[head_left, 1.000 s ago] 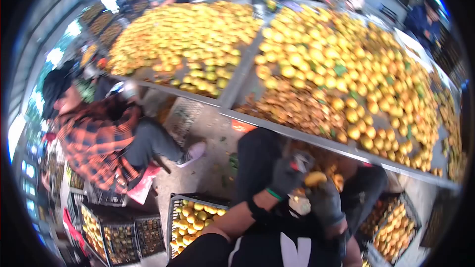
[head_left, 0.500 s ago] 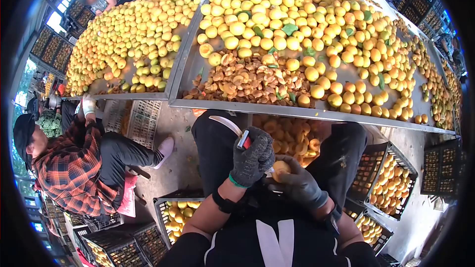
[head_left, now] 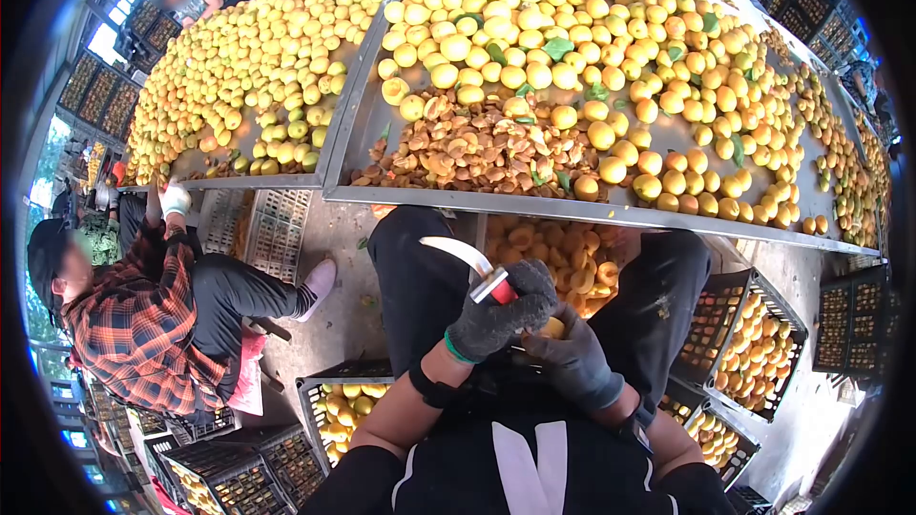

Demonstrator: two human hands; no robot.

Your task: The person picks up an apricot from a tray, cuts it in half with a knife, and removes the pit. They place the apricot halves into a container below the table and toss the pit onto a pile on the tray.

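My left hand [head_left: 503, 315], in a dark grey knit glove, is wrapped round the red handle of a knife [head_left: 460, 253] whose curved blade points up and to the left. Close beside it, my right hand [head_left: 575, 360], in a smooth grey glove, has its fingers round a yellow fruit [head_left: 552, 328], which is partly hidden. The two hands nearly touch above my lap. Beyond them, between my knees, lie many halved fruits [head_left: 563, 256].
A metal table [head_left: 477, 206] bears yellow fruit [head_left: 534, 29], green leaves and a brown heap of scraps [head_left: 487, 148]. Crates of fruit [head_left: 754, 353] stand at both sides. A person in a plaid shirt [head_left: 134, 339] sits at the left; others are farther back.
My left hand and the knife have moved right and slightly down, closer to my right hand. The fruit is now more covered by the fingers.
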